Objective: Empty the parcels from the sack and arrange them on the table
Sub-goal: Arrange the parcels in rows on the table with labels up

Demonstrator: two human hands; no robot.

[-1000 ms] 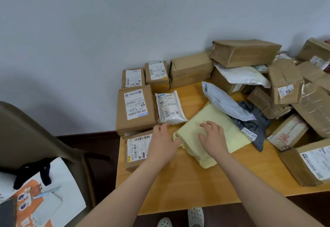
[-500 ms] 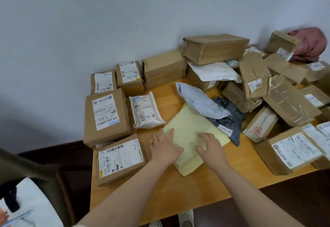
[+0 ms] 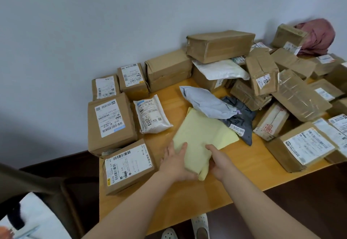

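Left grip [image 3: 176, 163] and right grip [image 3: 219, 161] each clasp the soft, creased yellow envelope [image 3: 201, 135], thumbs on top and fingertips hidden beneath, over the glossy wooden table [image 3: 187, 201].

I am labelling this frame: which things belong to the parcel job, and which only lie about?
Job: yellow mailer, gripped by left hand and right hand; brown boxes; grey bag; table.
Lying about: chair; tote bag.

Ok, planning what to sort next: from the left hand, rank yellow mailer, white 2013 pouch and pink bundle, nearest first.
1. yellow mailer, gripped by the left hand.
2. white 2013 pouch, just beyond, left side.
3. pink bundle, far right.
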